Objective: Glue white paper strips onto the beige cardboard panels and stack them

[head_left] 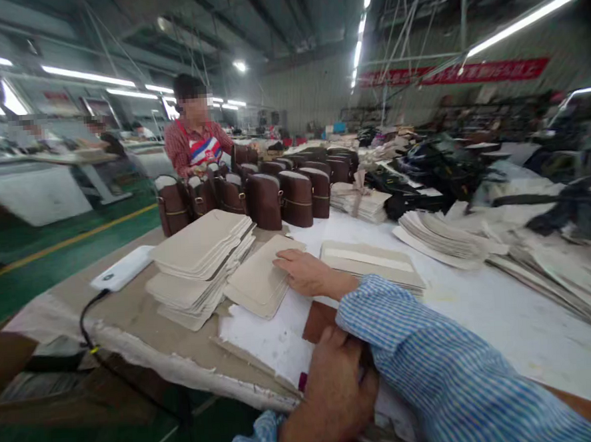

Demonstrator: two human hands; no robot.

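Observation:
My right hand (306, 272) reaches across the table, its fingers stretched out over the right edge of a small stack of beige board panels (259, 276). Closer to me, my left hand (335, 378) is closed around a brown leather-like piece (317, 321) near the table's front edge. The right sleeve and my own fingers cover much of that piece, so its full shape is hidden. Just left of the small stack stands a taller pile of beige panels (201, 247). Beyond my right wrist lies another beige stack with a pale strip (368, 260) across it.
Several brown leather bags (264, 201) stand in rows at the back, where a co-worker (197, 137) handles one. A white power bank (122, 268) with a black cable (84, 327) lies at the left edge. Fabric piles (441, 239) and dark material (422, 166) cover the right side.

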